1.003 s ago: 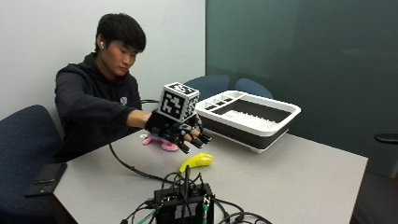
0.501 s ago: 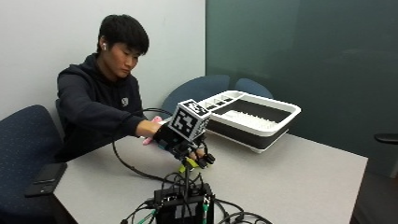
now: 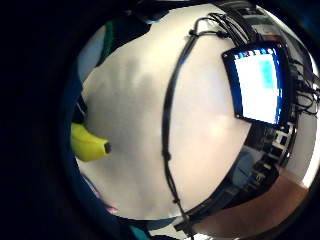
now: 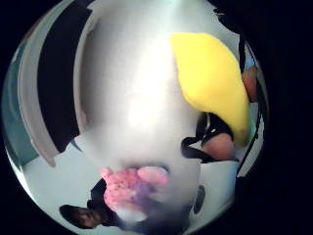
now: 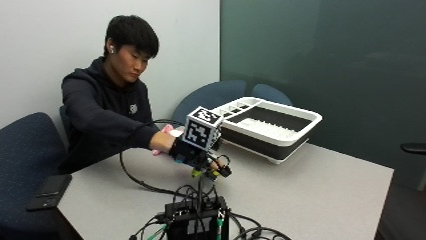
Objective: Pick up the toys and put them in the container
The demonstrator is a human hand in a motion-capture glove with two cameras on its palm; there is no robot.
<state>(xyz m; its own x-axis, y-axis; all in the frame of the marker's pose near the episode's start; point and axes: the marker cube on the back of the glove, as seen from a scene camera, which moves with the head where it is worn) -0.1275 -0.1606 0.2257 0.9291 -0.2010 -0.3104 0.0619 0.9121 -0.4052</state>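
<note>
My gloved right hand (image 5: 200, 156) is down on the table (image 5: 313, 190) in front of the person, fingers curled round a yellow banana toy (image 5: 197, 173) of which only a sliver shows beneath them. In the thumb side palm view the banana (image 4: 210, 83) sits close against the palm, with a strapped fingertip (image 4: 217, 145) at its end. Its dark tip (image 3: 87, 142) shows in the little finger side view. A pink toy (image 5: 167, 131) lies behind the hand, near the person's sleeve; it also appears as a pink toy (image 4: 128, 185) on the table. The white and black container (image 5: 256, 139) stands to the right.
A black electronics box (image 5: 196, 220) with tangled cables sits at the table's near edge, close to my hand; its lit screen (image 3: 260, 85) and a black cable (image 3: 170, 125) show below the palm. A phone (image 5: 46, 190) lies at the left edge. Blue chairs (image 5: 26, 150) surround the table.
My hand has come down from above the table onto the yellow banana, and its fingers have curled round it. The pink toy and the container have stayed put.
</note>
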